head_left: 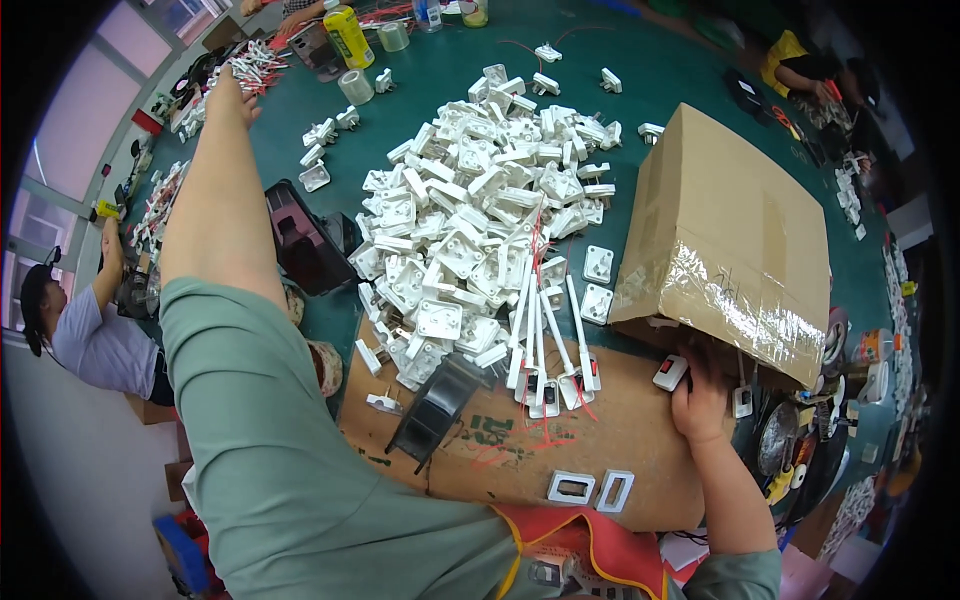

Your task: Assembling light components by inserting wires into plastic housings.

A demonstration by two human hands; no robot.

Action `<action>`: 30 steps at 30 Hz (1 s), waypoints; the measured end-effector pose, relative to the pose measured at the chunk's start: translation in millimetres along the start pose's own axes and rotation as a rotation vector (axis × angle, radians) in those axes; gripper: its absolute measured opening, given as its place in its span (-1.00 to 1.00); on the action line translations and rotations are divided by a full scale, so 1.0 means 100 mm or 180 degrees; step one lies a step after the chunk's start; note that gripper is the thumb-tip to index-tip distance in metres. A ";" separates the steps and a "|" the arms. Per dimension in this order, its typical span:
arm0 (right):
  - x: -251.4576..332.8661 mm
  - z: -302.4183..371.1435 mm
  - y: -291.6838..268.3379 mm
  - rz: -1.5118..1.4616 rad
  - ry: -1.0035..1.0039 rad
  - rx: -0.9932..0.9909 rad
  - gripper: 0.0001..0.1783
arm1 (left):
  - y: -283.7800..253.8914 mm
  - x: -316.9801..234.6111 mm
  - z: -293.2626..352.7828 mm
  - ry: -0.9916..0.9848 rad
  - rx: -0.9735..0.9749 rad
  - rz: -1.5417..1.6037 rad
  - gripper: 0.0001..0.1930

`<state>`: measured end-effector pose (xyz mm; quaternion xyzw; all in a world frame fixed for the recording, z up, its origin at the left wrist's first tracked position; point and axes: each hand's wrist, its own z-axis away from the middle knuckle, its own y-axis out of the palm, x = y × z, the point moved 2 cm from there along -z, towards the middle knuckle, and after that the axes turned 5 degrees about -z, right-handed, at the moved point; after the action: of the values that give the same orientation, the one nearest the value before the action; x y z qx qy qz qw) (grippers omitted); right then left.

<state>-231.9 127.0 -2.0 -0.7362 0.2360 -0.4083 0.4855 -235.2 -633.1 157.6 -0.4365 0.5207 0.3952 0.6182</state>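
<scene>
My left hand (234, 100) stretches far out to the upper left, at a heap of white parts with red wires (258, 62). Its fingers look apart, and I see nothing held in them. My right hand (702, 395) rests on the brown board beside the lower edge of a cardboard box (735, 220). Its fingers reach into the shadow under the box, so the tips are partly hidden. Right by its thumb lies a small white casing with a red piece (670, 372). Several white sticks with red wires (540, 330) lie left of this hand.
A large pile of white plug casings (470, 200) covers the green table's middle. Near me are a black tape-dispenser-like object (435, 410) and two white frames (572, 487). A dark box-like holder (305, 240) stands by my left arm. Other people sit around the table; a yellow bottle (347, 35) stands far off.
</scene>
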 end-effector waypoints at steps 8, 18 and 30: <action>0.03 -0.05 0.00 -0.0031 0.0010 0.0094 -0.48 | 0.38 -0.28 0.21 -0.0309 0.0430 0.1438 -0.05; 0.03 0.01 0.02 0.0167 0.0091 0.0111 -0.47 | 0.84 -0.23 0.14 -0.0680 0.0562 0.2016 0.04; -0.06 0.00 0.04 0.0342 0.0091 0.0169 -0.45 | 1.00 -0.15 -0.21 -0.0307 0.0459 0.2159 0.06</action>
<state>-235.3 129.3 -8.2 -0.7033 0.2712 -0.3982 0.5226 -337.7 -622.7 157.6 -0.1747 0.6329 0.5605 0.5048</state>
